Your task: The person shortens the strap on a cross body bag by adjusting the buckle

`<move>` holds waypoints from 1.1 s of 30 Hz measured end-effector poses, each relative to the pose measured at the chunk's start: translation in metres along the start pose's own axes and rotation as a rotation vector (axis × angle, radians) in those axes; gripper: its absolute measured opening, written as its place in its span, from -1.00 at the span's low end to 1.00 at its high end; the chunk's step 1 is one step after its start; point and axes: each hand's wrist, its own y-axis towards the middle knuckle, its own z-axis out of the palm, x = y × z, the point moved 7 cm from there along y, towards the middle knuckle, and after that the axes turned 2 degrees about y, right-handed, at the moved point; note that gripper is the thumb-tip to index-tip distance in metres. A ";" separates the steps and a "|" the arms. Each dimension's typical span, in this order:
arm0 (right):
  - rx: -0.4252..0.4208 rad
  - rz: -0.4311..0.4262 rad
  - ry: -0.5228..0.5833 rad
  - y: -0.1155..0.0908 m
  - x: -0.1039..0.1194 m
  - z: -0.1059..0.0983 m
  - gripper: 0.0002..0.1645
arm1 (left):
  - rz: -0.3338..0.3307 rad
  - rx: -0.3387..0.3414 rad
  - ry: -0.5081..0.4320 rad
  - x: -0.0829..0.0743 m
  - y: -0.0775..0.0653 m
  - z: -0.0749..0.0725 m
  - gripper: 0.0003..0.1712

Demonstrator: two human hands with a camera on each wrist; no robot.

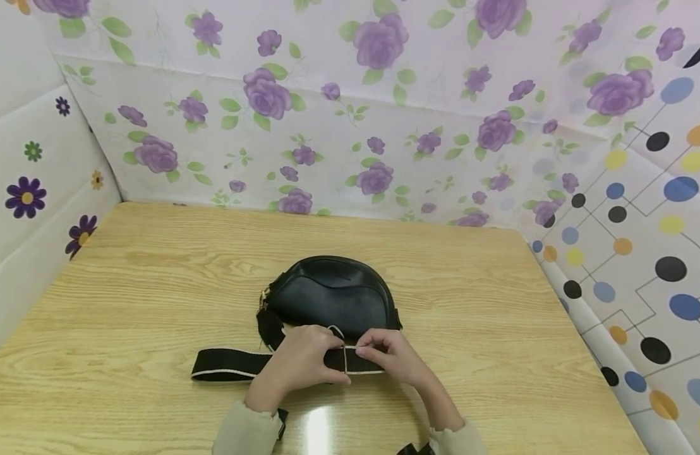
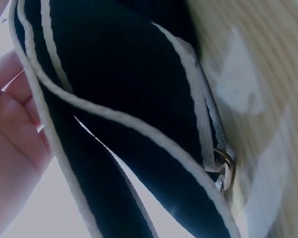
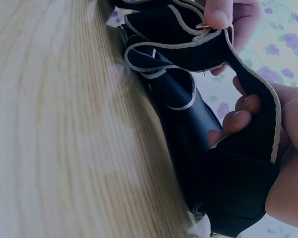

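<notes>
A black half-moon bag (image 1: 327, 300) lies on the table, its wide black strap with white edges (image 1: 230, 365) looped in front of it. My left hand (image 1: 299, 361) pinches the strap at a thin metal slider (image 1: 345, 360); in the right wrist view its thumb presses beside that gold-coloured metal. Just to the right, my right hand (image 1: 400, 361) grips the strap, with curled fingers (image 3: 237, 121) against the band. Loose folds of the strap (image 2: 114, 59) fill the left wrist view, where a metal ring (image 2: 229, 171) shows near the table. Part of the slider is hidden by fingers.
The bag and strap lie on a wood-grain table (image 1: 156, 284). A flowered cloth wall (image 1: 327, 145) stands behind it, with a dotted cloth (image 1: 628, 253) on the right and another flowered cloth (image 1: 26, 234) on the left.
</notes>
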 end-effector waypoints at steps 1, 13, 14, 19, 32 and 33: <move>-0.007 -0.004 -0.002 0.000 0.001 0.000 -0.93 | -0.001 0.001 -0.004 0.000 0.000 0.000 -0.52; -0.037 0.022 -0.016 0.003 0.005 0.009 -0.92 | 0.017 -0.018 0.005 -0.002 0.000 -0.001 -0.50; -0.040 0.027 -0.014 0.003 0.006 0.010 -0.92 | 0.018 -0.019 0.004 -0.002 0.000 -0.001 -0.51; -0.054 0.082 -0.017 0.005 0.008 0.014 -0.89 | 0.022 -0.034 0.015 -0.003 0.000 -0.002 -0.52; 0.028 0.167 -0.101 0.007 0.001 0.013 -0.85 | 0.063 -0.068 0.073 -0.002 -0.003 -0.008 -0.44; 0.054 0.169 -0.121 0.006 -0.003 0.013 -0.85 | 0.064 -0.065 0.075 -0.003 -0.003 -0.008 -0.44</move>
